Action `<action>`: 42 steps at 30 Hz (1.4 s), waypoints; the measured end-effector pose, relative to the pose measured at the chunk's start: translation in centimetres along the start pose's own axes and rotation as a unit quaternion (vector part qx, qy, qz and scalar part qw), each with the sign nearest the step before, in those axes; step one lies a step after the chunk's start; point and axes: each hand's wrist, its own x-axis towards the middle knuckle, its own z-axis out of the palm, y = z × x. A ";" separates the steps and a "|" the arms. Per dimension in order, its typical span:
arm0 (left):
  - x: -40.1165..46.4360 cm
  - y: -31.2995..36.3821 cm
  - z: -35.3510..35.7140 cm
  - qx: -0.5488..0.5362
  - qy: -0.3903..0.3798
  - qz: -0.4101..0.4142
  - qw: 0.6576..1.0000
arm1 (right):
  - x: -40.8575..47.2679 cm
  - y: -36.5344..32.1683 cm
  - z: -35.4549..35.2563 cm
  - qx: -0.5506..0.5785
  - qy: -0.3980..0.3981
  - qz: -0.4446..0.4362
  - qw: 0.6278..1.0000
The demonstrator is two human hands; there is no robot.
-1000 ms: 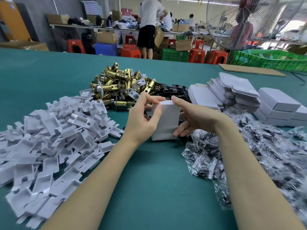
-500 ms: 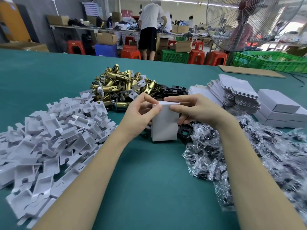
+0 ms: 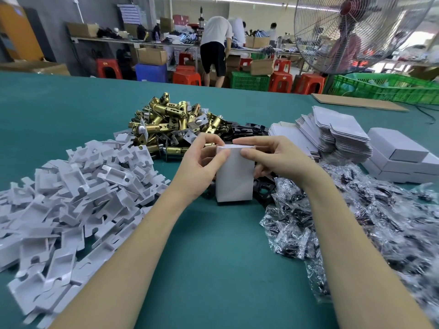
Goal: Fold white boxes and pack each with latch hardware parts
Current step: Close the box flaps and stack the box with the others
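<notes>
Since a second ago my right hand (image 3: 273,157) rose to the top flap | white box (image 3: 235,176) upright, long axis vertical | left hand (image 3: 202,167) and right pinch its top edge | brass latches (image 3: 171,124) beyond my fingertips

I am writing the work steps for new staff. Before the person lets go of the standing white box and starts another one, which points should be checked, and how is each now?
1. White box stands upright on the table: ok.
2. Top flap closed flat: ok, as far as visible.
3. Left hand and right hand grip the top edge: ok.
4. Latch parts inside the box: cannot tell, box is closed.
5. Flat box blanks available to the right: ok.
6. Brass latches available behind the box: ok.
</notes>
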 end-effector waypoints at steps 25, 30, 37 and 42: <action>-0.6 -2.3 2.6 -0.094 0.067 -0.155 0.981 | 0.1 -2.2 1.0 -0.228 -0.148 0.186 0.944; -0.6 -2.4 2.3 -0.115 0.089 -0.143 0.979 | 1.0 -2.0 2.8 -0.293 -0.080 0.161 0.939; -0.7 -2.1 2.4 -0.131 0.097 -0.140 0.977 | 1.6 -1.3 4.2 -0.301 -0.020 0.132 0.944; -1.0 -1.6 2.8 -0.111 0.044 -0.123 0.985 | 0.9 -1.8 2.5 -0.125 -0.044 0.138 0.981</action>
